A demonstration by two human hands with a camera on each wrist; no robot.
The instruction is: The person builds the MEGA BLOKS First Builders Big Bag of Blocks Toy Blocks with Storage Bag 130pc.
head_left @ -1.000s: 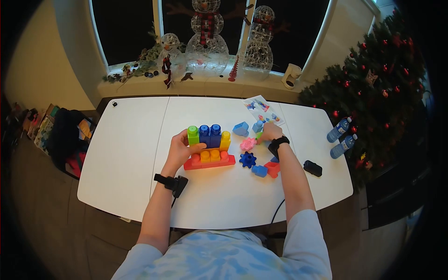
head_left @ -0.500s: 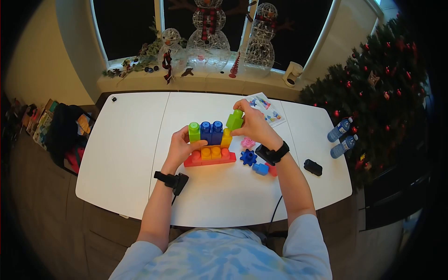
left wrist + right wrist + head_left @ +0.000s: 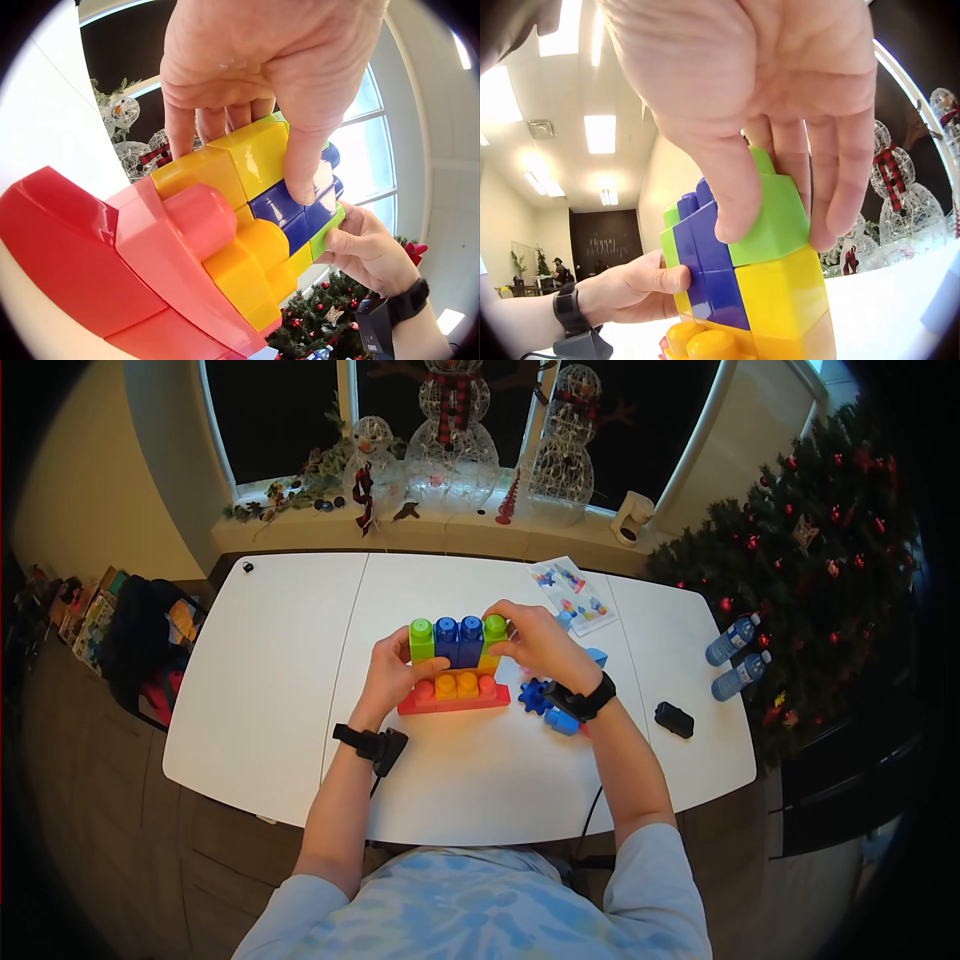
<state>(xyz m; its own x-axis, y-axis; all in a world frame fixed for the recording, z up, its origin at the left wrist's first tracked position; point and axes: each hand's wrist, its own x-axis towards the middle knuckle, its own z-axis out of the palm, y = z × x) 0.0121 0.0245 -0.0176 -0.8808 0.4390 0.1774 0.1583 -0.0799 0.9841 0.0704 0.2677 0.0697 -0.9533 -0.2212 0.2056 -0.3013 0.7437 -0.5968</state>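
A block structure stands on the white table, with a red base (image 3: 455,703), yellow-orange blocks (image 3: 259,157) above it and blue blocks (image 3: 459,644) in the upper middle. The left hand (image 3: 388,675) grips its left side, thumb across the front on the blue blocks. At the upper right corner the right hand (image 3: 541,644) pinches a green block (image 3: 774,221), which sits on a yellow block (image 3: 784,296). Another green block (image 3: 422,641) tops the left end. The right wrist view shows the right thumb on the green block's face, other fingers behind.
Right of the structure lie a blue gear (image 3: 535,696) and a blue block (image 3: 561,721), partly beside the right wrist. A printed sheet (image 3: 575,595) is at the back, a black case (image 3: 674,720) at the right. Two water bottles (image 3: 738,660) stand near the right edge.
The right hand has brought the green block from the loose pieces over to the structure's right end, where it now rests on the yellow block. The left hand keeps its grip.
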